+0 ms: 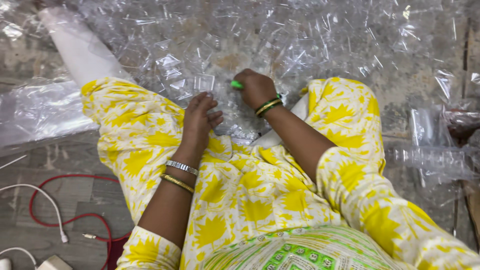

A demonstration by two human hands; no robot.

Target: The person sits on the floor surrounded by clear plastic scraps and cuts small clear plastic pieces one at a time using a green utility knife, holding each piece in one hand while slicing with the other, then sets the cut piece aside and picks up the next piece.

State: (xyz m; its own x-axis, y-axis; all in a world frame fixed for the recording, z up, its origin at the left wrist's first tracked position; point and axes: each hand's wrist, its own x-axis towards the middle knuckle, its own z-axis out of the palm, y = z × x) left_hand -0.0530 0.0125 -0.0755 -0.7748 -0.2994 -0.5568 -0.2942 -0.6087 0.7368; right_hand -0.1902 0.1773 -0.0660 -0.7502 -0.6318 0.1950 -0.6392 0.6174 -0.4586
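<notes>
Since she sits cross-legged on the floor (60, 200), the clear plastic pieces (210, 55) stay within reach; right hand (256, 87) pinches a green tool (236, 84), left hand (199, 117) rests loosely curled, holding nothing.

A worn grey stone floor (65, 185), seemingly evenly lit, carries a looping red cable (75, 217) beside a white cable (47, 200).
</notes>
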